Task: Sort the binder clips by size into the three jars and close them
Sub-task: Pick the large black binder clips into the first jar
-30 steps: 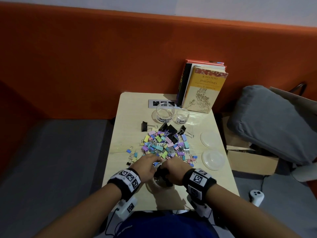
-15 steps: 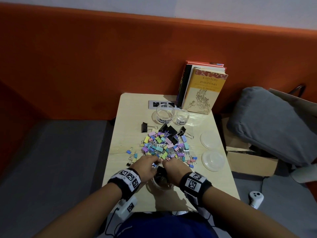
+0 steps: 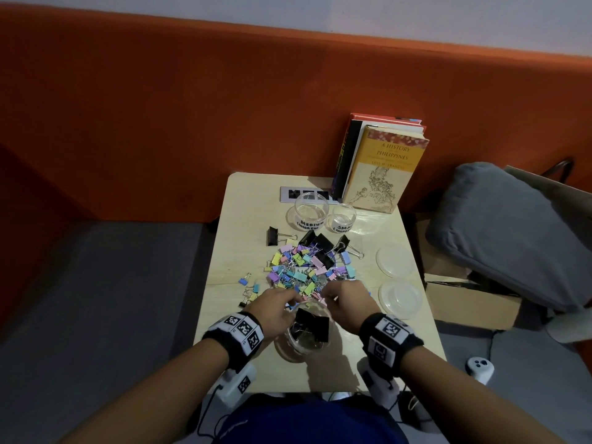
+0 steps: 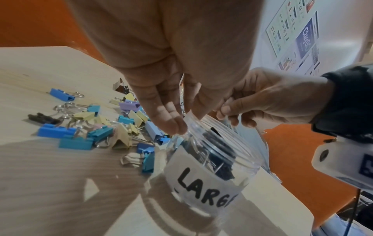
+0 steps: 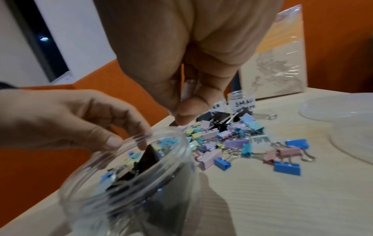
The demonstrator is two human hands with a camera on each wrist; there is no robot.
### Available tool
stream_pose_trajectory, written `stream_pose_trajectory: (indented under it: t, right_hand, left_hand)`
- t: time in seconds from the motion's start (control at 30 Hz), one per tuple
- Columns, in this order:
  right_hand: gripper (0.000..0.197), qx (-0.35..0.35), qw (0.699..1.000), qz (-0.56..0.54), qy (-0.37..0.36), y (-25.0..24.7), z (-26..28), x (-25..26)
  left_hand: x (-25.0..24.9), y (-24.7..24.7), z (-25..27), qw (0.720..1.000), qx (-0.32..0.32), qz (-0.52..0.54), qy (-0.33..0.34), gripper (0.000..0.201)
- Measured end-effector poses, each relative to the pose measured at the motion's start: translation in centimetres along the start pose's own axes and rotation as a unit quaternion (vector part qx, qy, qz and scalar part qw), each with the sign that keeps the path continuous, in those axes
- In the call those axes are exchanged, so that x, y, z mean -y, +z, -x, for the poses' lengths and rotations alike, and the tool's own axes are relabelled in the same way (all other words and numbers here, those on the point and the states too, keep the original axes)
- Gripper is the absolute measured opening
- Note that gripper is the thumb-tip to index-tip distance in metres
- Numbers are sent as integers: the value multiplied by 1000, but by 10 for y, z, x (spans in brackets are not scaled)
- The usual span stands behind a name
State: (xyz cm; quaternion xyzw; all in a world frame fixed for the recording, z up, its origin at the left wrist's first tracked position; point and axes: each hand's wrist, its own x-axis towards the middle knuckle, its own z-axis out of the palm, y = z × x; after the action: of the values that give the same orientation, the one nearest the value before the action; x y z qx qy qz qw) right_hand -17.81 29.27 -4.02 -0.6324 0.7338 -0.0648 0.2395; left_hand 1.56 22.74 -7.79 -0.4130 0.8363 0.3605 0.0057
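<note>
The clear jar labelled LARGE (image 3: 294, 347) (image 4: 201, 183) (image 5: 131, 191) stands near the table's front edge, open, with black binder clips (image 3: 312, 323) (image 4: 214, 143) (image 5: 147, 158) inside. My left hand (image 3: 290, 304) (image 4: 185, 118) pinches its far-left rim between thumb and fingers. My right hand (image 3: 330, 296) (image 5: 181, 118) hovers at the far rim with curled fingers; whether they pinch anything I cannot tell. Just beyond lies the pile of coloured clips (image 3: 304, 267) with black clips (image 3: 320, 245) at its back. The empty MEDIUM jar (image 3: 309, 213) and SMALL jar (image 3: 342, 217) stand behind.
Two clear lids (image 3: 394, 261) (image 3: 400, 296) lie at the table's right side. One black clip (image 3: 274, 236) sits apart at the left. Books (image 3: 381, 168) lean at the back right. A grey cushion (image 3: 512, 225) and a cardboard box (image 3: 471, 302) are beside the table.
Both hands have slid from on top of the jar to its far rim. The black clips inside now show between the wrists.
</note>
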Motion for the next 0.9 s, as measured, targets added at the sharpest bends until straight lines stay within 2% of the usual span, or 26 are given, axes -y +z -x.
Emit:
stream_pose_trajectory:
  t: [0.07,0.17,0.23,0.43,0.5,0.6,0.67,0.77,0.9]
  right_hand:
    - [11,2,1000,-24,18,-3,-1,-12]
    - [20,70,995,-65,38,-3,1,-21]
    - [16,103,988,-109,45,1,3,-21]
    - [13,93,988,-116,36,10,7,-22]
    - [32,86,991,-99,29,10,7,-23]
    - [85,120,986,-112,13,9,10,-21]
    - [106,145,986,-83,-8,12,13,-20]
    - [107,143,988,-45,-34,16,16,-24]
    - [104,133,990,-35,-38,12,22,-32]
  left_hand:
    - [1,-1,-1,1000,-10,7,-3,24]
    - [2,-2,-3,1000,-21,10,4,23]
    - [1,-2,-3,1000,-24,10,12,20]
    - [0,0,-2,1000,-22,19,8,19]
    - [1,2,-2,1000,-18,23,7,18]
    - [-1,6,-4,999,-18,25,5,20]
    - [-4,7,-6,1000,-13,28,6,22]
    - [-6,1,-13,1000,-10,12,12,21]
    - [5,-22,-30,998,-54,-9,-20,19]
